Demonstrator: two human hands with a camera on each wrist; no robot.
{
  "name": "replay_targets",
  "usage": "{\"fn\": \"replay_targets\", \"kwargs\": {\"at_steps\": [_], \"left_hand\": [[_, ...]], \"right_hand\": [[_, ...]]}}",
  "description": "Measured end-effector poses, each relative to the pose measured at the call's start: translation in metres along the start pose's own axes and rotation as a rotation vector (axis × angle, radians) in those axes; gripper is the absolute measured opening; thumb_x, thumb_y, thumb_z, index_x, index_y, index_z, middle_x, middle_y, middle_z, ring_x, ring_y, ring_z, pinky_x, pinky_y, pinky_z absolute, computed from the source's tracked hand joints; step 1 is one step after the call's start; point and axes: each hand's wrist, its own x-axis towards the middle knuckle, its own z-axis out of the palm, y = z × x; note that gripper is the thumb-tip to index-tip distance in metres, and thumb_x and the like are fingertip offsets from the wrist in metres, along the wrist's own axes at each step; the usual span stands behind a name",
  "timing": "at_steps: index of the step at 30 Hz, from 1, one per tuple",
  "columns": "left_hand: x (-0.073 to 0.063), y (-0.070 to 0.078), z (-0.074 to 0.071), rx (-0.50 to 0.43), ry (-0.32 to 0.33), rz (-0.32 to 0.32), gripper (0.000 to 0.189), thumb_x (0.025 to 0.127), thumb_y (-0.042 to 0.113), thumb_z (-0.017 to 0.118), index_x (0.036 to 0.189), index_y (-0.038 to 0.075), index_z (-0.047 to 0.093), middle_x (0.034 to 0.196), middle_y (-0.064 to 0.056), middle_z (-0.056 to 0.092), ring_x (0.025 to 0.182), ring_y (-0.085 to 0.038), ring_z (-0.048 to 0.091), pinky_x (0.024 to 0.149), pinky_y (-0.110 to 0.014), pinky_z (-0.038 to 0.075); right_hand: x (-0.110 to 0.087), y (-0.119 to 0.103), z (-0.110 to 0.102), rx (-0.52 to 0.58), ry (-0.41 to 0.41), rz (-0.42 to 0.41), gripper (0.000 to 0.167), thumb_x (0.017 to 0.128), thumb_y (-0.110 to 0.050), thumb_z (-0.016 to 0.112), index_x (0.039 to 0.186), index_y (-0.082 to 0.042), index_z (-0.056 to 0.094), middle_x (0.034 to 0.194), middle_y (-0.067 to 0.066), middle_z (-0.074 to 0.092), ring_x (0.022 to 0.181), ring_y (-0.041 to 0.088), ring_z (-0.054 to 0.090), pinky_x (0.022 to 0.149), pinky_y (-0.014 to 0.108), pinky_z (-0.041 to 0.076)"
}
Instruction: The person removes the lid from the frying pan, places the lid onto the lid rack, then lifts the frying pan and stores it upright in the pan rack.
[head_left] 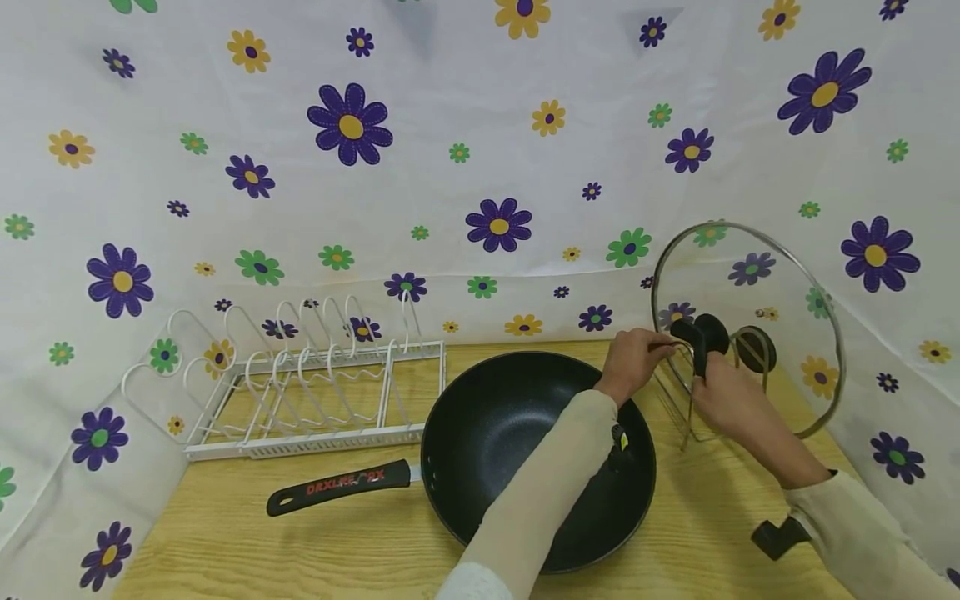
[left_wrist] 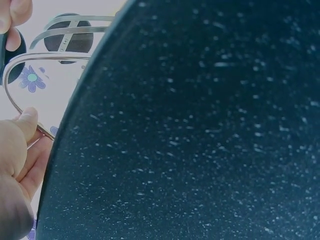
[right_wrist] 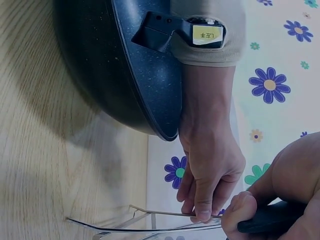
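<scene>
On the right, a round glass lid (head_left: 798, 263) with a metal rim stands on edge in a metal wire rack (head_left: 687, 421). My right hand (head_left: 738, 402) grips the lid's black handle (head_left: 700, 348); in the right wrist view, thumb and fingers wrap this handle (right_wrist: 272, 218). Reaching across the wok, my left hand (head_left: 632, 360) pinches the rack's bent wire between thumb and fingers. The left wrist view shows this wire loop (left_wrist: 7, 75) beside the left thumb (left_wrist: 29, 119). A black wok (head_left: 517, 417) lies under the left forearm.
The wok's black handle (head_left: 341, 486) points left over the wood-grain table (head_left: 247, 550). Behind it stands a white wire dish rack (head_left: 300, 443) with several upright loops. A black disc (head_left: 756, 348) sits on the metal rack. Flower-patterned sheeting (head_left: 450, 100) walls the back and sides.
</scene>
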Motion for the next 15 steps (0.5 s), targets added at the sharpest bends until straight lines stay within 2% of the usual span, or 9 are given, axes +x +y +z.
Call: {"fn": "replay_targets", "kwargs": {"at_steps": [9,15], "left_hand": [[-0.0004,0.0005,-0.0038,-0.001,0.0,0.01,0.021,0.099,0.029,0.066,0.112,0.02,0.081,0.106,0.008,0.078,0.092,0.001,0.07,0.076,-0.007,0.048],[0.0014,-0.0006,-0.0042,0.024,-0.002,0.023,0.021,0.099,0.031,0.067,0.106,0.019,0.082,0.099,0.007,0.078,0.085,0.001,0.069,0.069,-0.006,0.046]], "right_hand": [[-0.0001,0.0015,0.0052,-0.008,0.012,-0.01,0.046,0.104,-0.011,0.036,0.128,0.029,0.035,0.07,0.013,0.051,0.052,0.024,0.05,0.048,0.036,0.038],[-0.0013,-0.0005,0.0103,0.011,0.01,-0.012,0.048,0.104,-0.01,0.037,0.13,0.03,0.032,0.072,0.014,0.05,0.052,0.023,0.048,0.048,0.035,0.037]]}}
